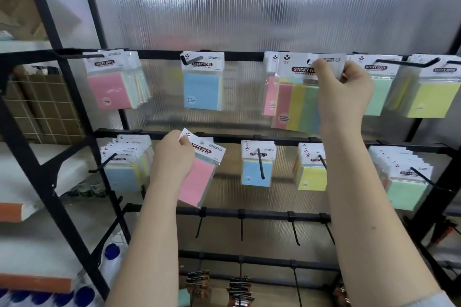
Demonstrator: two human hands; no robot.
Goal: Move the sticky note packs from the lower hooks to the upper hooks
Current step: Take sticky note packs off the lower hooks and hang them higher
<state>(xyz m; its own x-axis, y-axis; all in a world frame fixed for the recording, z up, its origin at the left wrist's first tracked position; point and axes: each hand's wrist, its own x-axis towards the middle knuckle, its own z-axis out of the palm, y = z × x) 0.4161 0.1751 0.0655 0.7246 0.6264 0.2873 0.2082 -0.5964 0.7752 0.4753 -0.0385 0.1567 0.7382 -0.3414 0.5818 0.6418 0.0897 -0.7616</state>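
Note:
My left hand [172, 157] pinches the top corner of a pink sticky note pack [199, 177], tilted, in front of the lower rail [287, 141]. My right hand [341, 92] grips the white header of a multicolour striped pack [298, 104] at the upper rail [244, 55]. On the upper hooks hang a pink pack [109, 90], a blue pack [202, 90], a green pack [379, 95] and a yellow pack [431, 97]. The lower hooks hold a blue stack [122, 172], a blue pack [257, 169], a yellow stack [311, 174] and a green stack [404, 189].
Below run two more rails with bare black hooks [294, 229]. Dark packaged items [239, 289] hang at the bottom. The black rack frame [50, 157] stands on the left, with white shelves [22, 182] and blue-capped bottles [112, 254] behind it. A ribbed translucent panel [249, 7] backs everything.

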